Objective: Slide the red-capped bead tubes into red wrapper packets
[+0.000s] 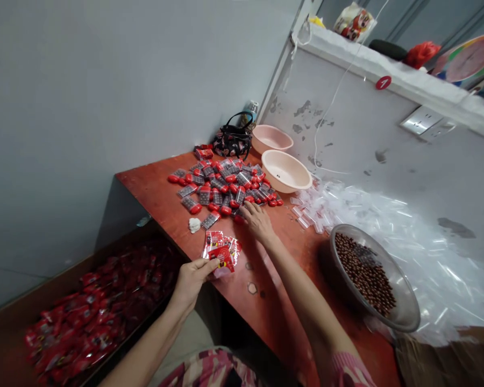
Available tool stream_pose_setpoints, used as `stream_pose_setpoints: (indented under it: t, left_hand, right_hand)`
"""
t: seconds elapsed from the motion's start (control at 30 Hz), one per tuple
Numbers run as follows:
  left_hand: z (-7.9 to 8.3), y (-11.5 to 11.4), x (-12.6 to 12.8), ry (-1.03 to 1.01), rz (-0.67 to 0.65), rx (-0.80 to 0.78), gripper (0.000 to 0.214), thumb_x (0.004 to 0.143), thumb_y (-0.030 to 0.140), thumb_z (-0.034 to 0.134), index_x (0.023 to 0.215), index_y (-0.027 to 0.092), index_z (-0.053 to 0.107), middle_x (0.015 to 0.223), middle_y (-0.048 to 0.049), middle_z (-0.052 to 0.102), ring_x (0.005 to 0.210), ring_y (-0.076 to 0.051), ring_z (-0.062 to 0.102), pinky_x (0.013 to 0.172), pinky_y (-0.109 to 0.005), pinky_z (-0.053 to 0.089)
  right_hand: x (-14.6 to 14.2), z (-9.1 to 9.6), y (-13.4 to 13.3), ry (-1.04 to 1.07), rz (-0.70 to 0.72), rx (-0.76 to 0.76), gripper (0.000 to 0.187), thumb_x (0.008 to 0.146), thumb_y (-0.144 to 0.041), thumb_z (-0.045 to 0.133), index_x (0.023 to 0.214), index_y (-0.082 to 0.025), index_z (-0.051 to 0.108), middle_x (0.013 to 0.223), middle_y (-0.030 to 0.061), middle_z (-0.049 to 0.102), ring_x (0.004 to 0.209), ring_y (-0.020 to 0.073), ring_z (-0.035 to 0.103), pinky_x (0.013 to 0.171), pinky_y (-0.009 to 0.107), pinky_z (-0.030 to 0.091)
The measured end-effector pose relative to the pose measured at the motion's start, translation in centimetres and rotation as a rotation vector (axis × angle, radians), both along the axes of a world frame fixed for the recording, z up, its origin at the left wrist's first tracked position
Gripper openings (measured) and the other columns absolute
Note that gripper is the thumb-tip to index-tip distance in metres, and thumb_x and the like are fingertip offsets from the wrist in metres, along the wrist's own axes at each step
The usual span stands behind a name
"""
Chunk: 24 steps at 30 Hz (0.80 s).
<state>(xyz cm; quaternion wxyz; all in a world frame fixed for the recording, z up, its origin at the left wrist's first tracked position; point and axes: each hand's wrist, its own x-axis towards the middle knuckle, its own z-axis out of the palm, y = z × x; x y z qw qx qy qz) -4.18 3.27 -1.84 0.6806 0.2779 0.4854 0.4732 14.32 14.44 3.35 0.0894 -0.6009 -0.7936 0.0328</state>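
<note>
My left hand (192,277) is closed on a bunch of red printed packets (221,251), held at the near edge of the red-brown table (153,185). My right hand (257,219) reaches forward, fingers curled down onto the near edge of a heap of small clear tubes with red caps (224,186); the fingertips touch the tubes, and whether one is gripped is not visible.
Two pink basins (286,171) stand behind the heap, with a black bag (232,141) by the wall. A metal bowl of brown beads (366,274) sits at right beside a pile of empty clear tubes (387,226). A box of red packets (89,317) lies low left.
</note>
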Motion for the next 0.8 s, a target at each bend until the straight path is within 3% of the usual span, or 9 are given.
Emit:
stream_pose_setpoints:
  t: [0.1, 0.2, 0.3, 0.4, 0.5, 0.57, 0.67, 0.8]
  left_hand:
    - [0.1, 0.1, 0.0, -0.063, 0.045, -0.052, 0.021, 0.058, 0.03, 0.071, 0.065, 0.01, 0.068, 0.064, -0.005, 0.066, 0.061, -0.014, 0.059, 0.059, -0.023, 0.047]
    - [0.7, 0.3, 0.1, -0.134, 0.074, -0.102, 0.021, 0.056, 0.028, 0.072, 0.066, 0.01, 0.068, 0.066, -0.0052, 0.067, 0.06, -0.013, 0.059, 0.059, -0.021, 0.048]
    - [1.3, 0.4, 0.5, -0.18, 0.076, -0.14, 0.022, 0.055, 0.027, 0.074, 0.068, 0.01, 0.068, 0.067, -0.0056, 0.068, 0.059, -0.012, 0.059, 0.057, -0.02, 0.047]
    - [1.4, 0.4, 1.1, -0.202, 0.074, -0.162, 0.023, 0.055, 0.026, 0.074, 0.069, 0.009, 0.068, 0.068, -0.006, 0.068, 0.059, -0.012, 0.059, 0.056, -0.02, 0.047]
    - [1.4, 0.2, 1.9, -0.214, 0.092, -0.181, 0.024, 0.055, 0.026, 0.074, 0.071, 0.009, 0.067, 0.065, -0.0052, 0.067, 0.057, -0.012, 0.059, 0.054, -0.02, 0.047]
    - [1.6, 0.1, 2.3, -0.223, 0.113, -0.18, 0.024, 0.055, 0.025, 0.074, 0.071, 0.008, 0.066, 0.064, -0.0046, 0.066, 0.056, -0.012, 0.059, 0.053, -0.02, 0.047]
    - [2.0, -0.1, 2.6, -0.237, 0.134, -0.141, 0.022, 0.055, 0.025, 0.074, 0.067, 0.009, 0.065, 0.061, -0.003, 0.064, 0.054, -0.01, 0.057, 0.052, -0.019, 0.046]
    - [2.1, -0.5, 2.6, -0.195, 0.162, -0.066, 0.02, 0.056, 0.025, 0.073, 0.057, 0.012, 0.059, 0.053, 0.0017, 0.059, 0.047, -0.007, 0.052, 0.048, -0.017, 0.042]
  right_hand:
    - [1.0, -0.1, 1.5, -0.246, 0.036, -0.089, 0.04, 0.087, -0.014, 0.03, 0.125, -0.025, 0.036, 0.131, 0.0086, 0.037, 0.116, 0.0221, 0.036, 0.086, 0.033, 0.036]
    - [2.6, -0.7, 1.2, -0.266, -0.045, -0.183, 0.032, 0.088, -0.017, 0.03, 0.116, -0.02, 0.045, 0.108, 0.0119, 0.054, 0.094, 0.0217, 0.054, 0.072, 0.03, 0.042]
    - [4.6, -0.9, -0.3, -0.267, -0.12, -0.224, 0.029, 0.089, -0.023, 0.029, 0.105, -0.015, 0.052, 0.092, 0.0129, 0.059, 0.079, 0.0219, 0.059, 0.067, 0.03, 0.042]
    - [6.1, -0.5, -1.9, -0.254, -0.147, -0.214, 0.033, 0.09, -0.026, 0.026, 0.115, -0.017, 0.046, 0.108, 0.015, 0.055, 0.093, 0.0238, 0.055, 0.073, 0.033, 0.041]
    - [6.3, 0.0, -2.7, -0.182, -0.017, -0.204, 0.037, 0.088, -0.022, 0.033, 0.125, -0.024, 0.036, 0.129, 0.0085, 0.042, 0.114, 0.0208, 0.041, 0.087, 0.031, 0.034]
    - [6.1, 0.0, -2.8, -0.127, 0.026, -0.238, 0.042, 0.084, -0.019, 0.041, 0.125, -0.023, 0.036, 0.127, 0.007, 0.045, 0.114, 0.0189, 0.041, 0.09, 0.029, 0.032]
    - [5.7, -0.3, -2.9, -0.099, -0.061, -0.273, 0.039, 0.082, -0.023, 0.045, 0.12, -0.019, 0.042, 0.115, 0.01, 0.054, 0.104, 0.0208, 0.049, 0.084, 0.03, 0.036]
    - [5.1, -0.2, -3.0, -0.072, -0.241, -0.245, 0.036, 0.089, -0.035, 0.028, 0.11, -0.016, 0.051, 0.107, 0.015, 0.059, 0.096, 0.0255, 0.056, 0.075, 0.034, 0.04]
